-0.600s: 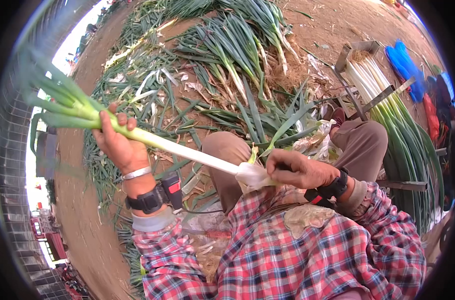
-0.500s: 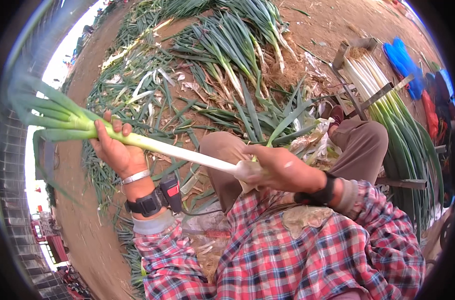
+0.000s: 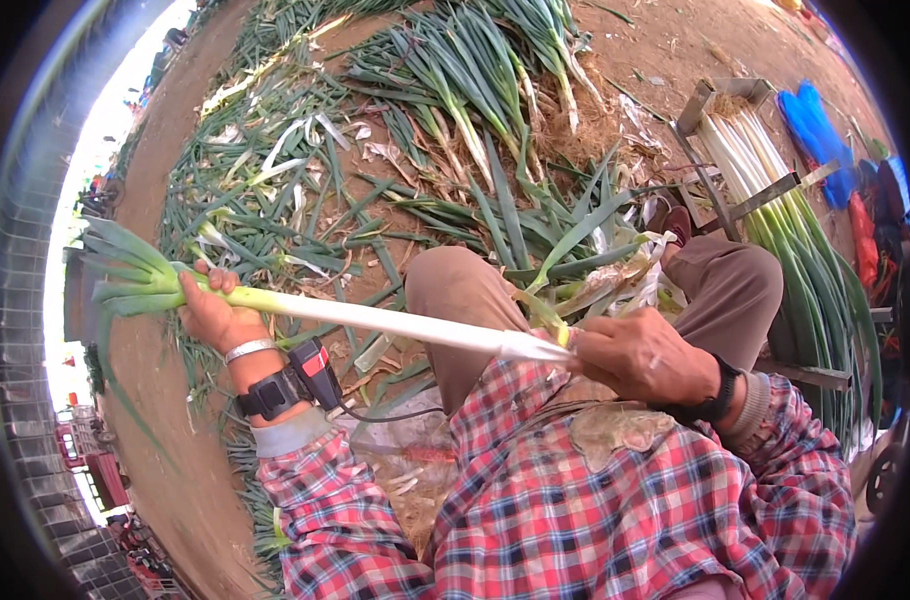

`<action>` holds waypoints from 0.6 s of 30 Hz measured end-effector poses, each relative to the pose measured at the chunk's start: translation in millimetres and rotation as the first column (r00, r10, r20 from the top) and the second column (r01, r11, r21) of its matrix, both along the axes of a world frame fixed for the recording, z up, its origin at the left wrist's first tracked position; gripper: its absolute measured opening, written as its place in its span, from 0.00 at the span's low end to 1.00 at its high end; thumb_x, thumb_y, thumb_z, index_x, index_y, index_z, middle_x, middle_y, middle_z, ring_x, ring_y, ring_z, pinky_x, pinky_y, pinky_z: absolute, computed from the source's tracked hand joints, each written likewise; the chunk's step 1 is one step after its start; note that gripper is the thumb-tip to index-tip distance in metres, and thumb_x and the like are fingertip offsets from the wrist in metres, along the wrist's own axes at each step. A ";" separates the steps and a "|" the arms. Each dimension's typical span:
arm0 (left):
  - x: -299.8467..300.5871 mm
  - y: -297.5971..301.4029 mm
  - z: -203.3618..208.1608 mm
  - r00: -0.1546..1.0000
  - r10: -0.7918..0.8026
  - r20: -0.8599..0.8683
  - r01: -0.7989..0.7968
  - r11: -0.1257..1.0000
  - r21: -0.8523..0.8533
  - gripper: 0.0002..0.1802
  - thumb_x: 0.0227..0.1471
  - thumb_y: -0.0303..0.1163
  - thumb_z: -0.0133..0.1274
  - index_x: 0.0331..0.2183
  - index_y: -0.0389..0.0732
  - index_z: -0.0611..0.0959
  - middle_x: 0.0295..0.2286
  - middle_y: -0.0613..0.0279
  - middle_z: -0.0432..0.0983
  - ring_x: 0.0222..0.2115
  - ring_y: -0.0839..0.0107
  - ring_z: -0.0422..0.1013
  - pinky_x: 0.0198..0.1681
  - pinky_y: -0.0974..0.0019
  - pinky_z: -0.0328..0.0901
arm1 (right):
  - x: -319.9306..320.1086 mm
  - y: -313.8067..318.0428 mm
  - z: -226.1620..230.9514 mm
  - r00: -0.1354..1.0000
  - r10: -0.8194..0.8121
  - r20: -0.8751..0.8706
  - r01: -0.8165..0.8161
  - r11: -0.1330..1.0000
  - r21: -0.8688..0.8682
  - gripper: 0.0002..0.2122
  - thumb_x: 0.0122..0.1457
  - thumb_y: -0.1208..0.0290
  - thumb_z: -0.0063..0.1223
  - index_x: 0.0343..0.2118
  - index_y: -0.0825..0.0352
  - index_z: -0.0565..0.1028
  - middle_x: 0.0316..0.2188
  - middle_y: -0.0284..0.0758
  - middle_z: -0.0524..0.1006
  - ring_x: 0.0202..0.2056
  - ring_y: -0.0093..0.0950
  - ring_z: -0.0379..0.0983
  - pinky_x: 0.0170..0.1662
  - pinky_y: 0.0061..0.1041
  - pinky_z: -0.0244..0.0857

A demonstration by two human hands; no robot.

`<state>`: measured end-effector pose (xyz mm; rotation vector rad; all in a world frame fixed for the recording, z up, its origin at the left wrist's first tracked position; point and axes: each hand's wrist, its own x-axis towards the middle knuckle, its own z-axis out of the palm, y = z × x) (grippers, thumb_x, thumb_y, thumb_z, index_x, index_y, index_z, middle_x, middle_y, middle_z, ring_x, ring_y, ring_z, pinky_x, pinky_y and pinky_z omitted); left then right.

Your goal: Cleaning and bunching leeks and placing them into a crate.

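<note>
Held a leek [image 3: 395, 320] at left, with left hand [image 3: 213, 312] wrapped round the stem just below the green leaves [image 3: 135, 275], slightly lower than half a second earlier. Slanted stem down to the right past the left knee [image 3: 458, 285], with pale end tapering to a wisp of skin [image 3: 540, 348] beside a yellowish strip [image 3: 547, 318]. Closed right hand [image 3: 640, 355] at that end after a looser, blurred pose, apparently with firmer pull on the skin, fingertips partly hidden, well apart from racked leeks [image 3: 810, 250] at far right.
</note>
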<state>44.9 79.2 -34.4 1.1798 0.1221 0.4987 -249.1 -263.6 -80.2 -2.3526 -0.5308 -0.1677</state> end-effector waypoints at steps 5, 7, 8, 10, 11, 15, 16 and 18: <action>14.0 10.9 -10.0 0.951 0.304 -0.064 -0.298 0.950 0.091 0.13 0.56 0.31 0.48 0.38 0.31 0.69 0.25 0.58 0.68 0.17 0.75 0.60 0.16 0.72 0.57 | -35.4 -34.6 -2.6 0.967 0.100 -0.235 -0.103 0.995 0.001 0.06 0.50 0.72 0.57 0.29 0.66 0.73 0.21 0.36 0.70 0.20 0.36 0.69 0.22 0.33 0.63; 15.4 86.0 16.2 0.923 0.373 -0.095 -0.360 0.924 0.132 0.14 0.58 0.34 0.48 0.39 0.31 0.71 0.24 0.59 0.68 0.17 0.74 0.60 0.17 0.70 0.57 | -67.3 -67.4 -22.4 0.931 0.022 -0.366 -0.005 0.999 0.047 0.06 0.50 0.72 0.57 0.29 0.66 0.73 0.20 0.37 0.71 0.20 0.39 0.69 0.24 0.35 0.63; 14.2 105.4 14.2 0.923 0.371 -0.097 -0.357 0.924 0.140 0.14 0.58 0.34 0.48 0.39 0.31 0.71 0.24 0.59 0.68 0.17 0.74 0.60 0.17 0.70 0.57 | -78.7 -68.7 -31.5 0.856 -0.062 -0.513 0.114 0.991 0.071 0.06 0.50 0.72 0.57 0.28 0.67 0.72 0.19 0.38 0.71 0.21 0.41 0.69 0.26 0.36 0.64; 12.7 124.0 10.2 0.995 0.104 -0.002 -0.103 0.988 -0.118 0.15 0.59 0.37 0.47 0.38 0.32 0.71 0.20 0.62 0.64 0.17 0.75 0.59 0.19 0.70 0.57 | -57.5 -56.5 -28.9 0.873 -0.049 -0.485 0.117 0.987 0.111 0.07 0.50 0.71 0.57 0.29 0.67 0.73 0.19 0.40 0.71 0.21 0.43 0.69 0.27 0.38 0.64; 11.9 128.0 9.9 0.994 0.112 0.006 -0.110 0.987 -0.121 0.15 0.59 0.37 0.47 0.38 0.32 0.71 0.20 0.62 0.64 0.17 0.75 0.59 0.19 0.70 0.57 | -41.6 -54.1 -29.0 0.891 -0.032 -0.453 0.113 0.982 0.152 0.08 0.51 0.69 0.57 0.29 0.67 0.73 0.18 0.42 0.72 0.21 0.44 0.68 0.28 0.40 0.64; -16.5 125.9 21.3 0.960 -0.254 0.118 0.280 0.902 -0.330 0.17 0.60 0.42 0.46 0.37 0.35 0.70 0.16 0.67 0.56 0.16 0.78 0.56 0.20 0.73 0.56 | 21.2 -39.4 -25.2 0.977 -0.204 -0.057 0.178 0.938 -0.297 0.18 0.50 0.64 0.58 0.42 0.66 0.72 0.30 0.40 0.72 0.30 0.40 0.72 0.31 0.36 0.65; -24.6 133.6 24.9 0.877 -0.394 0.275 0.480 0.746 -0.462 0.18 0.60 0.43 0.45 0.37 0.35 0.69 0.17 0.67 0.57 0.16 0.78 0.57 0.19 0.74 0.57 | 38.1 -20.7 -11.8 0.981 -0.181 -0.076 0.171 0.978 -0.123 0.18 0.51 0.65 0.57 0.43 0.67 0.72 0.32 0.41 0.72 0.30 0.40 0.72 0.31 0.36 0.65; -34.3 140.7 27.4 0.731 -0.442 0.519 0.681 0.520 -0.516 0.23 0.59 0.45 0.46 0.43 0.33 0.69 0.24 0.64 0.65 0.16 0.80 0.58 0.17 0.76 0.57 | 61.4 16.7 9.0 0.962 0.211 -0.175 -0.132 0.915 0.380 0.22 0.57 0.60 0.54 0.51 0.68 0.68 0.41 0.47 0.71 0.37 0.38 0.73 0.36 0.33 0.69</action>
